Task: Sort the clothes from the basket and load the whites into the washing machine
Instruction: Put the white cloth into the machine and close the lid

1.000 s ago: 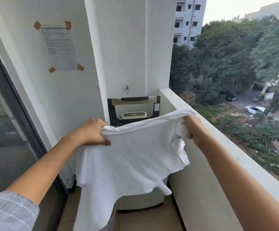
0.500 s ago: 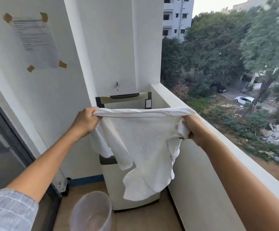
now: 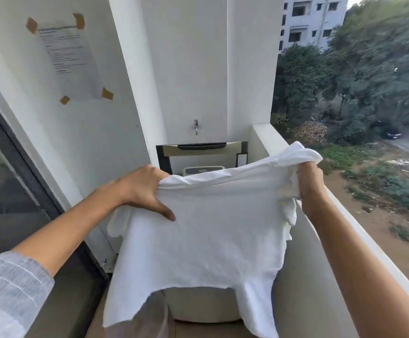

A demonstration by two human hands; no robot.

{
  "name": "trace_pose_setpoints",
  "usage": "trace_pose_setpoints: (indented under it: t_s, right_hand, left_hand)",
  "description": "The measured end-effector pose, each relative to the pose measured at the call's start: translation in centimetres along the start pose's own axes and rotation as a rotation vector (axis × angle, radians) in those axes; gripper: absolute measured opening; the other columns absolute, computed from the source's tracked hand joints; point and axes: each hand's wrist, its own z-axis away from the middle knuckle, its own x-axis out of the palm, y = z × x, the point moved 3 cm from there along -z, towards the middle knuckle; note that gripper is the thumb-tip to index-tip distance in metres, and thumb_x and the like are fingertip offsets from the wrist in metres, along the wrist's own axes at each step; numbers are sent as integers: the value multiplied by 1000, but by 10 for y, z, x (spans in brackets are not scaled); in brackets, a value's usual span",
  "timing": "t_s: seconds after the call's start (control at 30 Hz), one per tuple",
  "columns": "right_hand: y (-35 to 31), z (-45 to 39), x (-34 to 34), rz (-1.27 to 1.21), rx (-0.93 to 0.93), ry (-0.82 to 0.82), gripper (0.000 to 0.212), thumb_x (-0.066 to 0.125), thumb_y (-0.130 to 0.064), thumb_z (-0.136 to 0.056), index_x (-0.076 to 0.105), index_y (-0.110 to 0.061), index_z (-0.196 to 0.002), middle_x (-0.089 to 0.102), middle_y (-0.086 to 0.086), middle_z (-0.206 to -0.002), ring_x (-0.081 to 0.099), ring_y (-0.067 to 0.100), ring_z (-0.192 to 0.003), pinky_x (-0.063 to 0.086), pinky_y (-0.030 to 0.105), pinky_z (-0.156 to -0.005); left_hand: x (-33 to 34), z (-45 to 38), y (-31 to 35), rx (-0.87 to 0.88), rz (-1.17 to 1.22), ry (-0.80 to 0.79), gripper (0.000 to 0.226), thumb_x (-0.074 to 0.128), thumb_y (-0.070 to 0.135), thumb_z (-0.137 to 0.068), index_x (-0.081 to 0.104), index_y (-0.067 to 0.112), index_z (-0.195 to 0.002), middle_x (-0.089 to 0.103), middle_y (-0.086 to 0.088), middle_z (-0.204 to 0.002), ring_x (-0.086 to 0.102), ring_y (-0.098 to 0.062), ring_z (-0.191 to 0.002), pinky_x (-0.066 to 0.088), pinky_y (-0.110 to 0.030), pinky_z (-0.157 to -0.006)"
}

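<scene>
- A white top-loading washing machine (image 3: 199, 306) with its lid raised against the far wall is seen on the narrow balcony floor, mostly hidden behind the cloth; only its lid, control panel and lower body can be made out.
- A white, thin, ragged-edged cotton garment (image 3: 205, 240) is held spread out in the air in front of the machine, near the person. Its long axis is judged to run left to right between the two hands, slightly higher at the right; the torn hem points down and the gathered top edge points up.
- The low white balcony parapet (image 3: 369, 250) lies just right of the garment. A slip from the right-hand grip, or a gust, could carry the cloth over it to the ground below.
- The drum opening is screened by the cloth itself, so a blind drop could be misjudged and the garment left on the floor.
- The left hand (image 3: 142, 189) pinches the top left corner, thumb on the near face.
- The right hand (image 3: 307, 178) is clenched round the bunched top right corner.
</scene>
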Motion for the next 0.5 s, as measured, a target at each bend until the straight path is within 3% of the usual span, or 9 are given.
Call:
trace_pose_setpoints:
  t_s: [0.07,0.2,0.33,0.43,0.5]
  right_hand:
    - [-3,-23,7,-8,-3,-15,19,50,-41,-70,55,-23,-75,49,-2,-73,43,19,-67,32,31,-63]
    - [0,-60,20,-27,6,-27,12,47,-32,-81,54,-24,-75,51,-4,-73,45,18,-69,37,31,-66]
    - [3,-95,31,-55,5,-5,16,48,-22,-91,61,-18,-83,56,-1,-69,47,17,-58,35,23,-54]
    - [4,-112,44,-138,2,-26,16,49,-28,-84,61,-23,-76,59,-7,-62,52,17,-59,39,27,-59]
    - [6,-121,56,-158,7,-79,18,49,-33,-79,65,-25,-80,64,-6,-72,57,16,-70,41,31,-65]
  left_hand:
    - [3,-20,-6,-52,-113,30,47,88,67,-60,70,28,-81,71,14,-75,67,-9,-74,54,-30,-67]
    - [5,-50,-13,-158,-156,206,18,70,33,-89,65,21,-77,70,-6,-74,65,-35,-74,52,-39,-63]
    - [0,-70,-23,-222,-115,265,9,59,14,-86,66,15,-81,69,-8,-75,62,-39,-73,53,-42,-62]
    - [-6,-89,-28,-244,-84,311,11,55,5,-82,62,11,-77,68,-11,-74,60,-40,-72,50,-44,-61]
    - [-7,-103,-36,-278,-66,321,15,53,2,-81,57,15,-74,68,-12,-75,59,-39,-72,47,-41,-60]
